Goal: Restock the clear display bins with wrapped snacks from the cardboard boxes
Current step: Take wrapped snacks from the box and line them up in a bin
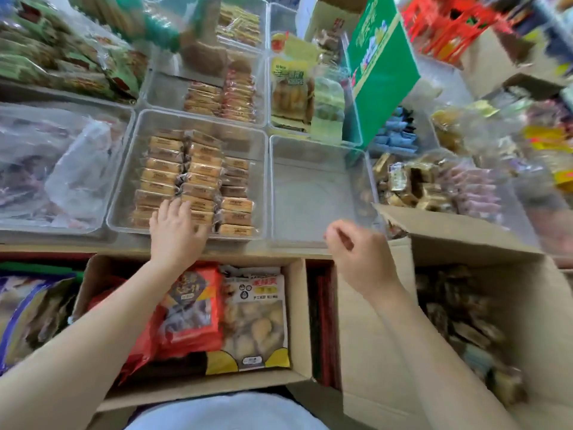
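We see the left hand [176, 231] reaching into a clear display bin [124, 193], its fingers [173, 209] spread and lying flat on the nearest wrapped snacks [192, 178] at the bin's front edge; it presses on them rather than pinching any one. These snacks are small, flat, rectangular bars, golden brown inside glossy clear wrappers with dark crimped ends, packed in three tidy rows.

The right hand [356, 252] hovers just in front of the neighbouring empty bin [313, 193], its fingers curled loosely inward with the thumb near the fingertips; we see nothing between them. That bin is transparent hard plastic with rounded corners and a bare, slightly frosted floor.

Below the right forearm, a cardboard box [465, 231] of plain brown corrugated board stands open, with dark, crinkly wrapped pieces heaped inside, blurred. Under the left forearm a second open box [297, 318] holds larger soft bags: a red bag [195, 308] and a white-and-yellow bag [257, 321] showing pale round snacks through its window.
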Tool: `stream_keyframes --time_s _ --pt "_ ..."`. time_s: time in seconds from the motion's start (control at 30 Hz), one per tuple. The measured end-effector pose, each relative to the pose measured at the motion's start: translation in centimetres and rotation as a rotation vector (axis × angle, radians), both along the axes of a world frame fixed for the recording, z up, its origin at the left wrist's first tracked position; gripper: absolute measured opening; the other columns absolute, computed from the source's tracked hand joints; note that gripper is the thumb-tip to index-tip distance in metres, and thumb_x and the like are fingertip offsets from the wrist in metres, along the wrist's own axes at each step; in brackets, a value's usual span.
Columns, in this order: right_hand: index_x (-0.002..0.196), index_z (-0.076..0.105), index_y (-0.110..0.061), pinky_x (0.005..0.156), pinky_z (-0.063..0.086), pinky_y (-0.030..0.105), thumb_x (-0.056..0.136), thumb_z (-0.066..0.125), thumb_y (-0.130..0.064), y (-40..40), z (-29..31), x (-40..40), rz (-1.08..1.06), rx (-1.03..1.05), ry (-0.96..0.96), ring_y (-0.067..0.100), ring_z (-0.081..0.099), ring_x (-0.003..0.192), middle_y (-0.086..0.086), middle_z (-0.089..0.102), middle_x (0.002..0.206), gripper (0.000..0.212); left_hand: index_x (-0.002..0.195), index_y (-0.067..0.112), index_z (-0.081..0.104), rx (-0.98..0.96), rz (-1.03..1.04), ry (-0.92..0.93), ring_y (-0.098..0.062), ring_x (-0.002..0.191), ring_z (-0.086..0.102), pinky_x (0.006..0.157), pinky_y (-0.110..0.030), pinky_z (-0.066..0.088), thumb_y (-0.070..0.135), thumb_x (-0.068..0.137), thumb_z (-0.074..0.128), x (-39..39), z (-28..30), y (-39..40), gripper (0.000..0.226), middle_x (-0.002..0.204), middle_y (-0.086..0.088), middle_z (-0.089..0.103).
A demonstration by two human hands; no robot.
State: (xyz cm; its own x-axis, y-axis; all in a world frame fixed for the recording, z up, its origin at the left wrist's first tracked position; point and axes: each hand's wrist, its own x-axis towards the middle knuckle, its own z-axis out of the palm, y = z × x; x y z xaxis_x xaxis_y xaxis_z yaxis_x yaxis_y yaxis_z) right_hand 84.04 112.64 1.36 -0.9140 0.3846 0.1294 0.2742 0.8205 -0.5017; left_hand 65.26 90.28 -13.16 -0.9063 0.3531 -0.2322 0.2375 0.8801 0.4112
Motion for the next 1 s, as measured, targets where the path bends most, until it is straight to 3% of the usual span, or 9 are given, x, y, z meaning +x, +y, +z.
stream_keyframes --time_s 0.1,0.17,0.27,0.4,0.5,0.7,0.8,0.87,1.0 --pt "0.062 0.049 -0.009 0.050 0.033 0.024 0.097 0.051 -0.016 6.4 1.9 4.8 -0.237 -0.104 0.169 0.015 0.043 0.051 0.004 0.046 0.053 0.036 0.140 0.008 0.052 0.213 -0.018 -0.014 -0.031 0.140 0.036 0.117 -0.047 0.026 0.026 0.095 0.058 5.2 3.8 5.8 0.049 0.146 -0.016 0.049" --pt "0.065 0.048 -0.002 0.056 0.037 0.035 0.096 0.049 -0.023 10.7 -0.1 7.7 -0.455 -0.264 0.199 0.025 0.045 0.056 0.017 0.050 0.059 0.037 0.133 0.015 0.058 0.422 -0.046 -0.206 -0.026 0.131 0.045 0.109 -0.041 0.035 0.025 0.096 0.061 10.6 6.5 10.5 0.038 0.137 -0.009 0.057" --pt "0.067 0.054 -0.010 0.068 0.039 0.035 0.098 0.049 -0.023 15.1 -6.1 11.1 -0.618 -0.397 0.023 0.022 0.052 0.070 0.012 0.059 0.072 0.034 0.133 0.026 0.053 0.660 -0.116 -0.536 -0.016 0.125 0.052 0.101 -0.033 0.044 0.043 0.092 0.067 19.0 8.8 16.4 0.046 0.136 0.002 0.056" --pt "0.115 0.068 -0.003 0.091 0.046 0.036 0.099 0.054 -0.026 18.8 -14.7 13.6 -0.502 -0.400 -0.511 0.036 0.059 0.116 0.020 0.066 0.123 0.031 0.155 0.044 0.019 0.717 -0.263 -0.662 -0.006 0.145 0.028 0.118 -0.037 0.031 0.060 0.076 0.072 25.6 7.7 20.8 0.097 0.162 0.017 0.023" --pt "0.135 0.052 -0.011 0.100 0.044 0.041 0.100 0.052 -0.039 20.2 -18.6 14.1 -0.432 -0.357 -0.648 0.036 0.053 0.127 0.017 0.058 0.136 0.045 0.155 0.051 0.014 0.750 -0.248 -0.698 -0.013 0.144 0.037 0.116 -0.044 0.038 0.055 0.074 0.071 26.1 6.9 21.4 0.100 0.162 0.018 0.025" --pt "0.157 0.006 -0.005 0.111 0.035 0.048 0.104 0.043 -0.031 18.7 -23.4 13.1 -0.343 -0.151 -0.906 0.037 0.028 0.144 0.021 0.027 0.156 0.070 0.145 0.070 0.016 0.714 -0.247 -0.740 -0.024 0.137 0.047 0.109 -0.054 0.044 0.053 0.073 0.070 25.7 7.2 21.1 0.091 0.157 0.021 0.034" --pt "0.157 0.001 -0.003 0.110 0.036 0.051 0.106 0.039 -0.027 17.9 -24.4 12.4 -0.333 -0.120 -0.910 0.037 0.027 0.146 0.022 0.022 0.159 0.068 0.144 0.070 0.016 0.718 -0.232 -0.743 -0.023 0.138 0.046 0.110 -0.056 0.042 0.052 0.074 0.069 26.0 7.2 21.3 0.090 0.158 0.019 0.034" --pt "0.156 0.015 -0.001 0.110 0.038 0.046 0.103 0.049 -0.035 18.5 -23.0 12.2 -0.259 -0.318 -0.945 0.036 0.038 0.141 0.020 0.034 0.156 0.071 0.145 0.069 0.015 0.716 -0.243 -0.740 -0.023 0.138 0.046 0.111 -0.057 0.041 0.052 0.075 0.069 25.9 7.2 21.3 0.090 0.158 0.019 0.033" --pt "0.113 0.066 -0.009 0.093 0.056 0.044 0.099 0.054 -0.028 20.3 -15.5 12.5 -0.211 -1.219 -0.872 0.030 0.069 0.098 0.016 0.070 0.109 0.026 0.147 0.066 0.015 0.738 -0.277 -0.732 -0.020 0.136 0.047 0.110 -0.053 0.044 0.055 0.075 0.068 25.7 7.2 21.3 0.090 0.157 0.023 0.032"
